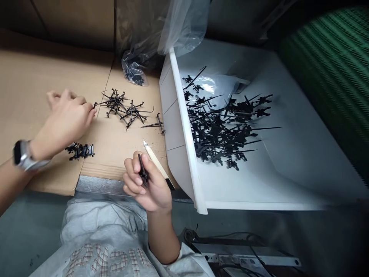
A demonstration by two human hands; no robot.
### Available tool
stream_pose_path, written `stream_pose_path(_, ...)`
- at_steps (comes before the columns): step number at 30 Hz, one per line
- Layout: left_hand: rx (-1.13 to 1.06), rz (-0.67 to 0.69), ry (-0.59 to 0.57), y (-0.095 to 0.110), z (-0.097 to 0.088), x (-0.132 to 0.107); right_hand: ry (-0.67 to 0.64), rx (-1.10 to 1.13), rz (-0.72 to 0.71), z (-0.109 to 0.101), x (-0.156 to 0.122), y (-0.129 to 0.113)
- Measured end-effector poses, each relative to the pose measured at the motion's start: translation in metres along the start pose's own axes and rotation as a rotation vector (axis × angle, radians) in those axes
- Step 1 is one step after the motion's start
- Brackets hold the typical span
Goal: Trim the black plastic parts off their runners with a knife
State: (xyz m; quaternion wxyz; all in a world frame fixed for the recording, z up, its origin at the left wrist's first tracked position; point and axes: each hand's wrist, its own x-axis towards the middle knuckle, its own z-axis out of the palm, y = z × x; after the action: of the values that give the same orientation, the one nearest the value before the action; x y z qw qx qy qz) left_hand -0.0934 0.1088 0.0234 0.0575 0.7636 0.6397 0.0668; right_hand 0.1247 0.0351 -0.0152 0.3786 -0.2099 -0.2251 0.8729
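My left hand [67, 115], wearing a watch, reaches over the cardboard with its fingers bent. A small black plastic piece [95, 105] shows at its fingertips, beside a loose pile of thin black plastic sprues [115, 100]. Most of that piece is hidden, so its full shape cannot be made out. My right hand [150, 181] is raised near the table's front edge, closed around a dark molded plastic part [143, 170]. Just behind this hand lies a cream utility knife [157, 162], its blade pointing away from me. Small black molded parts [83, 151] lie below my left wrist.
A white bin [288, 169] on the right holds a heap of black plastic parts on sprues [219, 130]. Its raised wall borders the cardboard-covered table [25, 77]. A clear plastic bag [134, 71] with dark pieces sits at the back. Green ridged material [337, 50] stands far right.
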Motion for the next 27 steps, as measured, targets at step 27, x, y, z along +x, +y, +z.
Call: stream_pose_path(27,-1.134,-0.049,0.42,0.068,0.063,-0.093,0.526,-1.202,-0.193,-0.012,0.005,0.016)
